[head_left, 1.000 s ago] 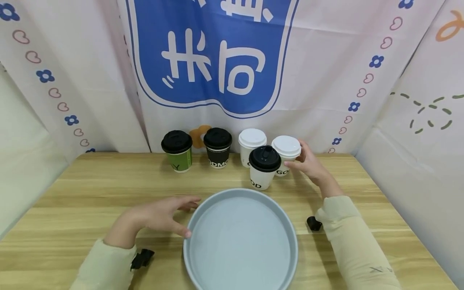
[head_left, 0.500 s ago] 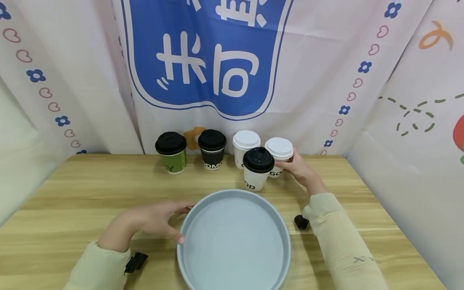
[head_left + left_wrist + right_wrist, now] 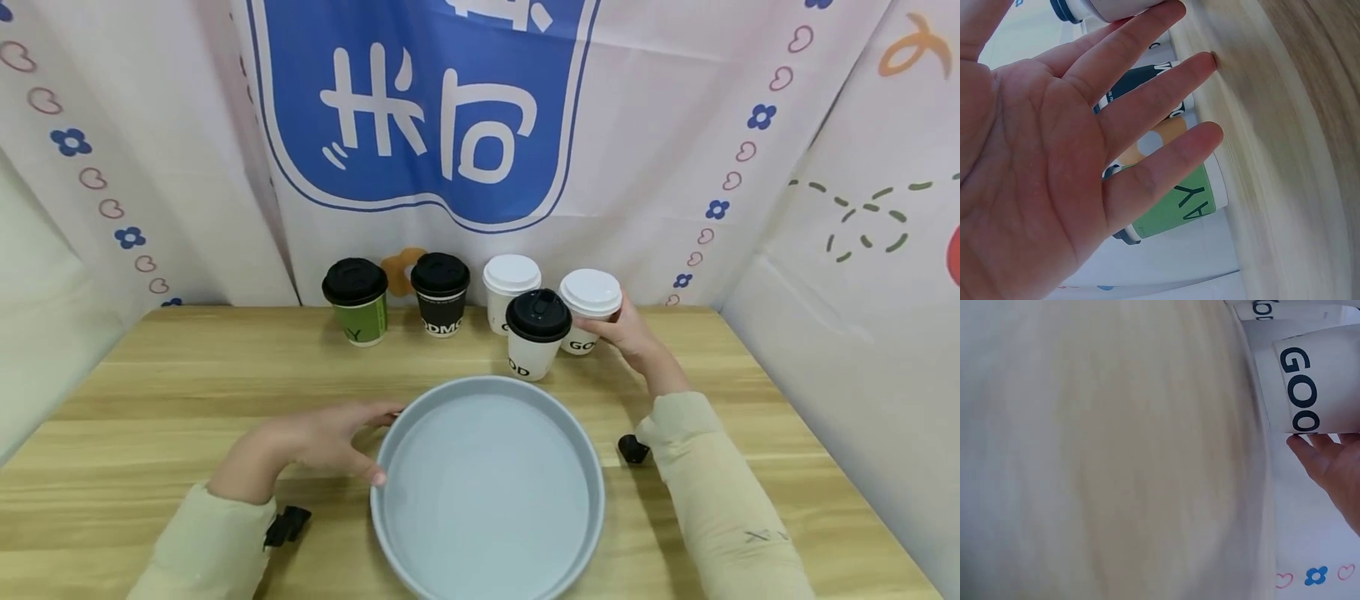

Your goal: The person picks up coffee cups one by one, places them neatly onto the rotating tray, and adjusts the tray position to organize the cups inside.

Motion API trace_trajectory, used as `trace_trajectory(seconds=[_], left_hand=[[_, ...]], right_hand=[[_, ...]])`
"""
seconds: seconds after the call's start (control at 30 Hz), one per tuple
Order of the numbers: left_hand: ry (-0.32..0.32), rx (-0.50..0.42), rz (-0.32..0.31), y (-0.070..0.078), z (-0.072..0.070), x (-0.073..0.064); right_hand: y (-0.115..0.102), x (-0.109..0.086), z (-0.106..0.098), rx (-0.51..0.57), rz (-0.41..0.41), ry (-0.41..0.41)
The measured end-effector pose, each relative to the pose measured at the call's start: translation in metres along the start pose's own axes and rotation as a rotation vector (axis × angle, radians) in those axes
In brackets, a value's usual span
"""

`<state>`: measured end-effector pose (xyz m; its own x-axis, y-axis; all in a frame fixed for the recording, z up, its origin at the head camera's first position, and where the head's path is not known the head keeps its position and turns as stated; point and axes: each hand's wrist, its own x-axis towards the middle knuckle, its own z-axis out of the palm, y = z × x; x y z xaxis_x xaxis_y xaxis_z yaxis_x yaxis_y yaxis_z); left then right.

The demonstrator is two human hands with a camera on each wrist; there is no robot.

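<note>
My right hand (image 3: 636,337) grips a white paper cup (image 3: 581,342) with a white lid, thumb across its front and fingers round its right side. In the right wrist view fingertips meet the wall of this cup (image 3: 1329,381), lettered "GOO". Just left of it stands a white cup with a black lid (image 3: 531,354), partly overlapping another white-lidded cup (image 3: 512,287) behind. My left hand (image 3: 318,442) is beside a round grey tray (image 3: 382,521), its thumb tip at the rim. The left wrist view shows that palm and its fingers (image 3: 1147,106) extended, holding nothing.
A green cup with a black lid (image 3: 362,321) and a black cup (image 3: 441,308) stand at the table's back left. A printed cloth (image 3: 637,150) hangs right behind the table (image 3: 187,375). Small black devices (image 3: 287,527) sit at both cuffs.
The right hand has closed in round the white-lidded cup, which has shifted slightly right, away from the neighbouring cups. The left hand stays by the tray rim. The head view has shifted a little.
</note>
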<state>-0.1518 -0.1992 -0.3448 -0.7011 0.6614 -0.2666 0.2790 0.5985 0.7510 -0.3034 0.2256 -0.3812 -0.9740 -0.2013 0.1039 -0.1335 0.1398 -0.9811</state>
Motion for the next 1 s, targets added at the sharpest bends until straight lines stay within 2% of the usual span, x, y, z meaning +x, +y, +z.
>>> trace_trajectory(seconds=[0.3,0.5,0.8,1.0], left_hand=[[-0.006,0.004,-0.010,0.001,0.001,-0.001],[-0.004,0.010,-0.047,0.004,0.000,0.002],[-0.022,-0.031,-0.002,-0.001,0.001,0.002],[-0.022,-0.035,0.015,0.000,-0.001,0.002]], right_hand=[[-0.013,-0.019,-0.020,0.015,0.045,0.026],[-0.017,-0.034,-0.030,0.043,-0.011,0.029],[-0.030,-0.054,-0.039,0.038,-0.143,-0.007],[-0.045,-0.069,-0.038,0.011,-0.168,-0.034]])
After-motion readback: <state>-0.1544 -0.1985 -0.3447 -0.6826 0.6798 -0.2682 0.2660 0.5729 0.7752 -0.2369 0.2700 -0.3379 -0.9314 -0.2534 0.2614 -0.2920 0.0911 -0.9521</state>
